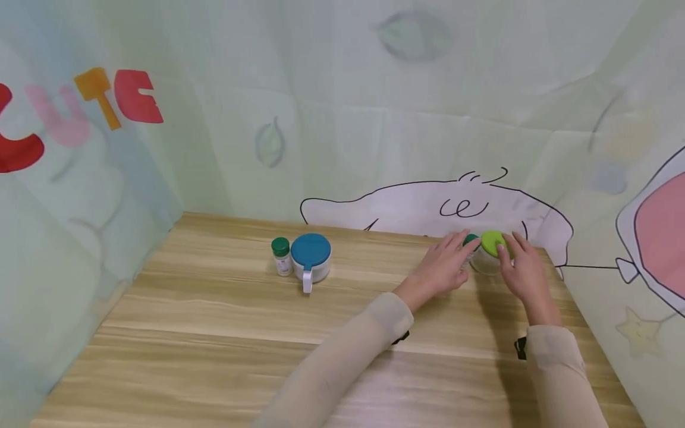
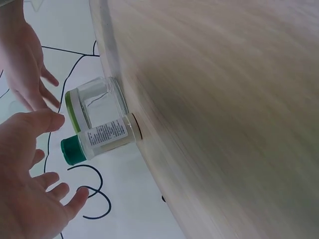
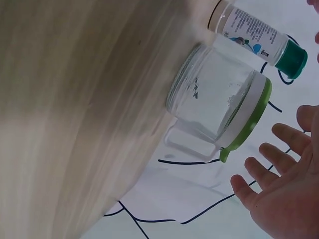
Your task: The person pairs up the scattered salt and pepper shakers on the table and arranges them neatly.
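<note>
Two things, a green-capped bottle (image 3: 249, 34) and, just to its right, a glass jar (image 3: 214, 92) with lime lid, stand upright at the far right of the table (image 1: 203, 339). Near the bottle is the left hand (image 1: 440, 263) and near the jar the right hand (image 1: 525, 272), both with fingers parted and holding nothing. Well apart to the left stand a second bottle (image 1: 282, 261) and, at its right, a blue-lidded mug (image 1: 311, 252), before the printed cloth (image 1: 342, 71).

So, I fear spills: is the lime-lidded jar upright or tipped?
Upright: the jar stands base-down on the tabletop, lime lid uppermost.
</note>
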Action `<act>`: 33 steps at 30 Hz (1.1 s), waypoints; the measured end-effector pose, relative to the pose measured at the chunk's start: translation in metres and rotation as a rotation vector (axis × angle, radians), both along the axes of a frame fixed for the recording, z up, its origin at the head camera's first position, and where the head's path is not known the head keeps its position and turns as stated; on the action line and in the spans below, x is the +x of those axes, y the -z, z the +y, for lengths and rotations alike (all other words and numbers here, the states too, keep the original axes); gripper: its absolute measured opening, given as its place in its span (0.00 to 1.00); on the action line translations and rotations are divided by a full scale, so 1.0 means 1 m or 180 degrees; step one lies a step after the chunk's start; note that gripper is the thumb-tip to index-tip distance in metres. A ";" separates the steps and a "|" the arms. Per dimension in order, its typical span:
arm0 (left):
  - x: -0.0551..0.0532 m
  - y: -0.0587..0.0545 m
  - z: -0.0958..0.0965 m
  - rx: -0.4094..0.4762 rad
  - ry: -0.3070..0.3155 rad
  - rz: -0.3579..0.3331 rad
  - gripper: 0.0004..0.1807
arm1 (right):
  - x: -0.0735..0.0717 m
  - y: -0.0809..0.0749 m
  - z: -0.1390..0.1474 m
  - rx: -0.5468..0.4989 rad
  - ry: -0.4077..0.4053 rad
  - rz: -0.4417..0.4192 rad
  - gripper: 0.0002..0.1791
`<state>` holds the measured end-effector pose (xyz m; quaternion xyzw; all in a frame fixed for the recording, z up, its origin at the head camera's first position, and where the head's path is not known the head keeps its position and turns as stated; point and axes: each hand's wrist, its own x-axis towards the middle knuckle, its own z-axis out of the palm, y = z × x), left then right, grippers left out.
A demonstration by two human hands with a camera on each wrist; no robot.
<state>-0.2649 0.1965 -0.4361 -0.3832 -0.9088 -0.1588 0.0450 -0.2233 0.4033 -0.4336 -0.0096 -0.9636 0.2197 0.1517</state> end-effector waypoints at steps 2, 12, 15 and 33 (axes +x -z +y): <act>-0.001 0.000 0.001 0.0014 0.0023 0.0016 0.42 | -0.003 0.000 -0.001 0.0019 -0.0020 -0.0066 0.31; -0.009 -0.001 0.010 -0.0284 0.0030 0.0287 0.39 | -0.008 0.010 -0.004 0.0047 -0.0213 -0.0001 0.28; -0.012 0.000 0.010 -0.0308 -0.0008 0.0204 0.37 | -0.009 0.014 -0.006 0.0011 -0.0207 0.0195 0.27; -0.021 0.005 0.031 0.0237 -0.0551 0.0229 0.18 | -0.020 0.014 -0.011 -0.0158 0.0170 0.0245 0.23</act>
